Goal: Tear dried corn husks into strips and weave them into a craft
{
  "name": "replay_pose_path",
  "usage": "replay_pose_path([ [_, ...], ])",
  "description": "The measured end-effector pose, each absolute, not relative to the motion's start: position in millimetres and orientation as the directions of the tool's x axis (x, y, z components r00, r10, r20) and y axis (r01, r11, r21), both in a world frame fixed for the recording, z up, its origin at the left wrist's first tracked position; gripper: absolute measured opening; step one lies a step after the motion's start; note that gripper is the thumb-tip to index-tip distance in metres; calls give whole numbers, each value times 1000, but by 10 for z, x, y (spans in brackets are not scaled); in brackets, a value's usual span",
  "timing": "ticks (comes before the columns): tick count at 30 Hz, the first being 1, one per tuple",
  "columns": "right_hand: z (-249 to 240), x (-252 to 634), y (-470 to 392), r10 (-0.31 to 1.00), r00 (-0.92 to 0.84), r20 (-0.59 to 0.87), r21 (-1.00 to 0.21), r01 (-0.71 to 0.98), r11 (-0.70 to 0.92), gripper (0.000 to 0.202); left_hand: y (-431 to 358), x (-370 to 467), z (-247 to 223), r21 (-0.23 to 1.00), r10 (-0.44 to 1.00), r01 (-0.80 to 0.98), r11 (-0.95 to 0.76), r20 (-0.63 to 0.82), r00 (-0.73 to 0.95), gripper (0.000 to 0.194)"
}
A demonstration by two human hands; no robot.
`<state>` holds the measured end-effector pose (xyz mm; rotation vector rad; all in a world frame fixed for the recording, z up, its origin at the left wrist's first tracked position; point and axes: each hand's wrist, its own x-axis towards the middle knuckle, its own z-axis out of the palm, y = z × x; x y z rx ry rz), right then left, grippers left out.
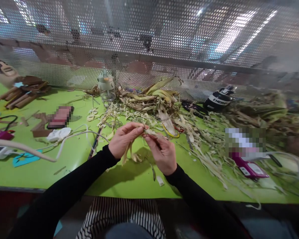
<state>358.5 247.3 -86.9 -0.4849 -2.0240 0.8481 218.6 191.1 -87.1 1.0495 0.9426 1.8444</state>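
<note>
Both left hand (pixel 126 139) and right hand (pixel 163 154) pinch pale husk strips (pixel 153 133). Husk pile (pixel 151 99) behind; clear-bodied bottle (pixel 106 86) left of it, contents unclear.

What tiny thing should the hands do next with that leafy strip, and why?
Maybe the right hand should gently ease its side of the pale strip away from the left hand. The fingertips of both hands are pinched close together at it, and curled pieces dangle below, so a small, slow pull might open it out.
</note>
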Motion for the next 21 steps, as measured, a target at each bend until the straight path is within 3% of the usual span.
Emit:
replay_pose_path([
  [3,-645,3669,2460,583,-573,576,-713,-2,701,15,1778,2106,-661,844,843,-70,-532,520,-135,14],
  [6,-458,3710,2501,498,-595,630,-598,37,800,14,1694,2000,-479,699,756,350,-624,653,42,16],
  [8,-461,3689,2588,468,-610,639,-533,88,842,14,1719,1925,-482,554,720,607,-570,693,42,17],
  [10,-590,3640,2714,466,-651,599,-523,122,844,15,1808,1858,-615,487,738,738,-467,674,22,21],
  [15,-1129,3557,2934,539,-729,421,-588,233,775,18,2050,1800,-1174,630,890,704,-328,456,5,25],
  [21,-1327,3571,2850,540,-776,325,-615,261,744,11,2040,1898,-1332,785,909,550,-286,404,-103,19],
])
